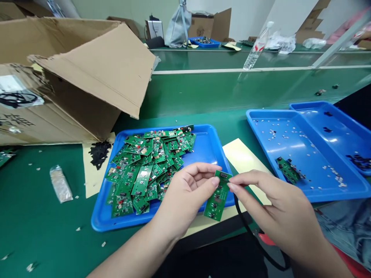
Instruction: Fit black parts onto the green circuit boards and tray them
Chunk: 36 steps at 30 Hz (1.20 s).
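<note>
My left hand (189, 193) pinches a narrow green circuit board (216, 200) between thumb and fingers, tilted above the front right corner of a blue tray (101, 214). Small dark components dot the board's face. My right hand (272, 208) has its thumb and index finger pressed together at the board's upper right edge. What lies between those fingertips is too small or hidden to make out. Behind my left hand, a heap of similar circuit boards (142, 177) fills much of the tray. A black cord or strap (246, 227) hangs below my right hand.
On the right, one blue tray (292, 131) holds small white pieces and a circuit board (286, 170); another blue tray (321, 112) holds black parts. An open cardboard box (87, 77) stands at left. Black pieces (99, 152) lie on yellow paper. A water bottle (256, 48) stands on the ledge.
</note>
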Available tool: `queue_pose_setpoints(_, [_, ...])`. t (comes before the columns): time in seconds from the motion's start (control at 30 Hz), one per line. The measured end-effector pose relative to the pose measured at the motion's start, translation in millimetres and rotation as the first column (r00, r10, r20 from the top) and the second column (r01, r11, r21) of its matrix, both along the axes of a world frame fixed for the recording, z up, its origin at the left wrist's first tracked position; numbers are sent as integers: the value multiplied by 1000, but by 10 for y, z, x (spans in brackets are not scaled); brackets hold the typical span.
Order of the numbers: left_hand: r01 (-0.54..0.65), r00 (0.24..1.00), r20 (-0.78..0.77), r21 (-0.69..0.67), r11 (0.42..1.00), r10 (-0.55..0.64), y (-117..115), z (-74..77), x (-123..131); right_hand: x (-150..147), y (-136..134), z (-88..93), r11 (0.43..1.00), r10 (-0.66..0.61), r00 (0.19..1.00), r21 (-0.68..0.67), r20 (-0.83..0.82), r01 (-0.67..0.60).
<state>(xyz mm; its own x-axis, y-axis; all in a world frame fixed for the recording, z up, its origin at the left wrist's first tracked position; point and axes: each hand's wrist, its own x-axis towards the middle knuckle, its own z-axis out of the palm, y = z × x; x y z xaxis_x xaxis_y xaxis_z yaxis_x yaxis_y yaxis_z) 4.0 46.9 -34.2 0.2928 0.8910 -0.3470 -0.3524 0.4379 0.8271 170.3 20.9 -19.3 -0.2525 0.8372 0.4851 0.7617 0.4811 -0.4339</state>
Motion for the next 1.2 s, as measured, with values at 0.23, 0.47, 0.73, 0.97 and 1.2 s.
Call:
queue_pose_setpoints(0.23, [6, 1000, -3, 19, 1000, -6, -28, 5, 12, -35, 22, -29, 998, -19, 999, 52, 40, 17])
queue_pose_setpoints(0.47, [-48, 997, 62, 7, 999, 47, -58, 15, 23, -79, 26, -15, 996, -47, 998, 72, 31, 45])
queue_pose_setpoints(0.73, [-108, 987, 123, 7, 994, 106, -50, -1, 52, -116, 3, -57, 995, -16, 998, 97, 58, 11])
queue_pose_setpoints(0.97, [-119, 988, 104, 14, 993, 117, -59, 27, 54, -108, 16, -45, 997, -21, 999, 69, 45, 18])
queue_pose_setpoints(1.2, [-167, 986, 39, 125, 978, 163, -81, 48, 64, -129, 1, -8, 993, -38, 994, 114, 101, 26])
